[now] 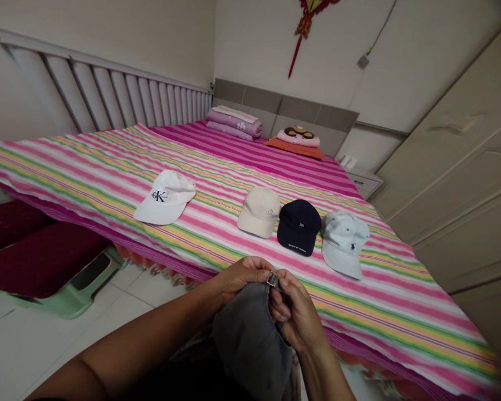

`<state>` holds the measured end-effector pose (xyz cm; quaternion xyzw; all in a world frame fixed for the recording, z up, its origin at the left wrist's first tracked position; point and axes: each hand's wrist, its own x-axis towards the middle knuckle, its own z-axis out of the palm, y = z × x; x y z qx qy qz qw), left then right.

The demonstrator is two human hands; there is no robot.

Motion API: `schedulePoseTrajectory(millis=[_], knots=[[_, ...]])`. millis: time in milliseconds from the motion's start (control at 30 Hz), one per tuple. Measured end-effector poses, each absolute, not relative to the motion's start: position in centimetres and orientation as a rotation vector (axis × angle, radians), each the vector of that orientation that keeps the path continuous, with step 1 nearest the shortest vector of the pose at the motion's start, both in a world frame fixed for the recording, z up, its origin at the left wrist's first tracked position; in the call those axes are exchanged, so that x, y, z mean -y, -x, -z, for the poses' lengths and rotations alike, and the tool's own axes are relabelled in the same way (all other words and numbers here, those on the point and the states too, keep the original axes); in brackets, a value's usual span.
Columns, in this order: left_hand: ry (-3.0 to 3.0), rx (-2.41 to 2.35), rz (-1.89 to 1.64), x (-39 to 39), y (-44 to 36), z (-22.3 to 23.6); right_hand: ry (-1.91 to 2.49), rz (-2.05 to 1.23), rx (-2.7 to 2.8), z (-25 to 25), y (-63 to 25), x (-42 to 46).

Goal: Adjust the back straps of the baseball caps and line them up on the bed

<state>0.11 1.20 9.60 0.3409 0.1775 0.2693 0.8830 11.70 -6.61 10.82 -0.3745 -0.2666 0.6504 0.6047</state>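
A dark grey baseball cap [250,334] hangs from both hands in front of the bed's near edge, its back strap uppermost. My left hand [250,273] pinches the strap beside a small brass-coloured buckle [271,279]. On the buckle's other side, my right hand [294,306] closes its fingers round the strap end and the edge of the opening. Beyond them on the bed lie a white cap [173,195] with black letters, a beige cap [259,211], a navy cap [299,225] and a pale blue cap [345,242].
A striped sheet [217,239] covers the bed. Folded purple bedding [234,122] and a pink pillow stack [298,139] lie by the headboard [292,106]. A green stool [87,287] with a dark red cover stands at left. A wardrobe [455,167] lines the right.
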Motion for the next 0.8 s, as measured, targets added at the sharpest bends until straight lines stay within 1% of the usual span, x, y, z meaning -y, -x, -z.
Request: schedulePoseTrajectory(millis=[167, 567, 667, 800], knots=[[-0.705, -0.356, -0.567, -1.23, -0.07, -9.56, 0.822, -1.515, 0.594, -10.70, -11.53, 6.82], [-0.774, -0.404, -0.681, -0.73, -0.47, -9.36, 0.913, -1.365, 0.620, -10.60, -11.02, 6.96], [-0.774, -0.390, -0.701, -0.67, -0.57, -9.18, 1.015, -1.210, 0.737, -10.54, -10.93, 7.09], [-0.777, -0.368, -0.700, -0.56, -0.53, -9.22, 1.319, -0.847, 1.027, -10.76, -10.93, 7.26]])
